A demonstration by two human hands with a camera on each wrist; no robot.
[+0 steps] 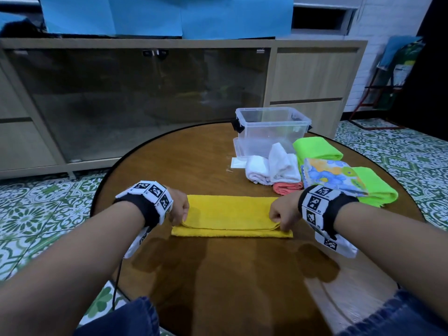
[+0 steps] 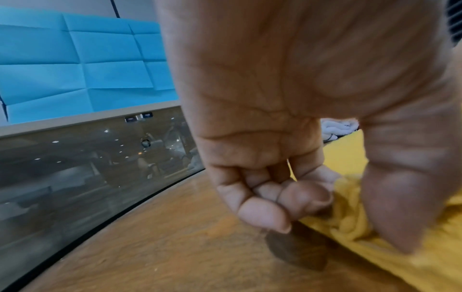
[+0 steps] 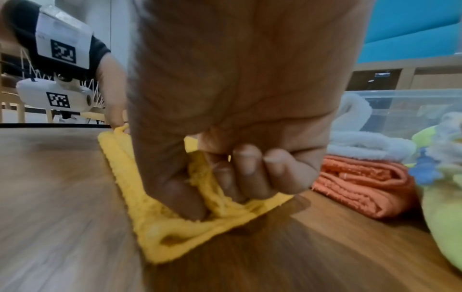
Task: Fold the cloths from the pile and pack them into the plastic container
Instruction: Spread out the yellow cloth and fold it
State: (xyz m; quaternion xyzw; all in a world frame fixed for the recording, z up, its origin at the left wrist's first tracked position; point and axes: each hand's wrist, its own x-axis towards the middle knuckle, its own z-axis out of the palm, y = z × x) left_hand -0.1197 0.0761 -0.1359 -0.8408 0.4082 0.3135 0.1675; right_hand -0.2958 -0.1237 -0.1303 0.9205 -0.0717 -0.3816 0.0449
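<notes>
A yellow cloth (image 1: 231,215) lies folded into a long strip across the round wooden table (image 1: 194,161). My left hand (image 1: 179,209) pinches its left end, thumb and curled fingers on the yellow cloth (image 2: 350,217). At the other end my right hand (image 1: 281,215) pinches the top layer of the yellow cloth (image 3: 175,227) between thumb and fingers. The clear plastic container (image 1: 271,129) stands open at the table's far side. The pile to its right holds white cloths (image 1: 271,166), an orange cloth (image 1: 288,187), a flowered cloth (image 1: 332,178) and green cloths (image 1: 317,147).
A low wooden cabinet with dark glass doors (image 1: 135,98) stands behind the table. Blue paper sheets (image 1: 169,15) hang above it. Patterned green floor tiles (image 1: 43,209) surround the table. The container's lid (image 1: 240,147) lies under or beside the box.
</notes>
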